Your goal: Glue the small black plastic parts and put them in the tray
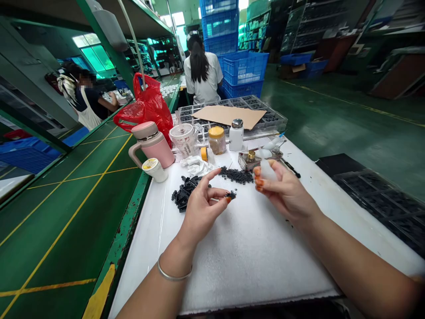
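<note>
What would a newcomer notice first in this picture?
Probably the red bag, bright behind the pink mug at the table's left edge. Next, the tall stack of blue crates beyond the table, beside a person in white.

Head-height view, forward and down (hands close).

To my left, a pink mug (157, 148) stands in front of a red plastic bag (149, 106). Ahead of me, a sheet of cardboard (229, 116) lies on a divided tray (279, 118). Beyond it, a person in a white shirt (203, 73) has their back to me, beside stacked blue crates (244, 68).
</note>
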Available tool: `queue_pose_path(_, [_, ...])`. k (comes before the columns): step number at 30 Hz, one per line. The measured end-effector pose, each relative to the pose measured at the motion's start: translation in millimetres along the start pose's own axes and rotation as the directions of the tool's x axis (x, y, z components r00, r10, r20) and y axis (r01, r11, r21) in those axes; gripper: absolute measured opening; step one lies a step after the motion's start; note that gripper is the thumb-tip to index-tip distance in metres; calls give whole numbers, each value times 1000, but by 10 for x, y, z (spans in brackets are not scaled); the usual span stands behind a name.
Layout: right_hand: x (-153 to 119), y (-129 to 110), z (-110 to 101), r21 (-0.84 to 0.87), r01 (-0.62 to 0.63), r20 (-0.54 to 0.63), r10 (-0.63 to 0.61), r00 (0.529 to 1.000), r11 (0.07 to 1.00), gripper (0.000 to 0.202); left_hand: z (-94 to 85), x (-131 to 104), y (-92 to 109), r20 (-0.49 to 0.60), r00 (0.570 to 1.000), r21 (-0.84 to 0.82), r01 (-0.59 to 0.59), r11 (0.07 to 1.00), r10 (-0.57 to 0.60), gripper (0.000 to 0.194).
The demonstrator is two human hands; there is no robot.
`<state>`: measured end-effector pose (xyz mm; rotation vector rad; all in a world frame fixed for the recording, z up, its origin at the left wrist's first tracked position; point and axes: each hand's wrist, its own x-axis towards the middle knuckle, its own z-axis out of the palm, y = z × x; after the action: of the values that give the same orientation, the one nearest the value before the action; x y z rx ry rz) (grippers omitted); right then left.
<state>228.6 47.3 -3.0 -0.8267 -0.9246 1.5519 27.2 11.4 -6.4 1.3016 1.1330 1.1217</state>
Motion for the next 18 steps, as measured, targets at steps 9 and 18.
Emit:
queue_pose_path(9, [-110, 182, 175, -515, 154, 187, -65, 980, 843, 25, 41, -4, -14, 58, 998, -305, 54, 951, -38, 78])
queue_pose_path(18, [-142, 271, 201, -589, 302, 159, -259, 953, 750, 20, 56, 26, -29, 61, 990, -330, 139, 934, -126, 93])
